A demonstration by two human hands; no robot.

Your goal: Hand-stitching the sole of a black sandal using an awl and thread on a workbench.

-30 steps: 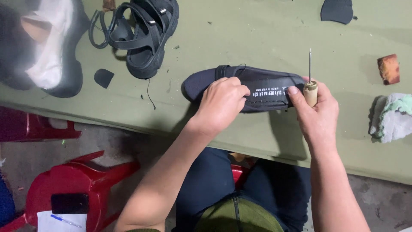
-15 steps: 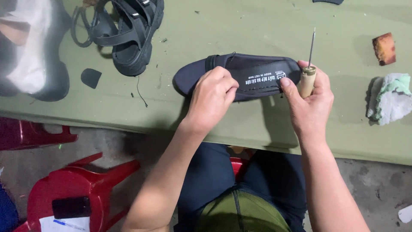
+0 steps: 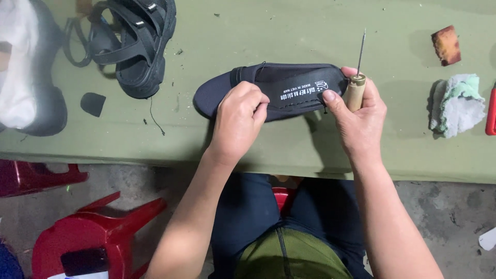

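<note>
Sandal (image 3: pixel 289 90), dark navy with a strap across its toe end, lies sole-side down on the green desk (image 3: pixel 289 31), toe to the left and heel to the right, its footbed showing white print. The left hand (image 3: pixel 238 120) rests on its near edge around the middle, fingers (image 3: pixel 256 103) curled together and pinched on that edge; what exactly sits between them cannot be told. The right hand (image 3: pixel 361 121) is at the heel end, its fingers clamped on a wooden-handled awl (image 3: pixel 356 82) that stands upright, the thin metal needle pointing away from the person. The thumb of this hand presses on the footbed near the heel, and a short dark thread end shows just below it.

A black strapped sandal (image 3: pixel 137 49) lies at the upper left of the desk, well apart from the navy one, with a small black scrap (image 3: pixel 93 103) and a loose thread (image 3: pixel 154 121) near it. A white and dark object (image 3: pixel 26 77) sits at the far left edge, too cropped to name. To the right lie a brown block (image 3: pixel 446 45), a crumpled pale green cloth (image 3: pixel 457 105) and, at the very edge, a red tool (image 3: pixel 491 111). Below the desk are red plastic stools (image 3: pixel 98 232) on a concrete floor (image 3: pixel 454 217).
</note>
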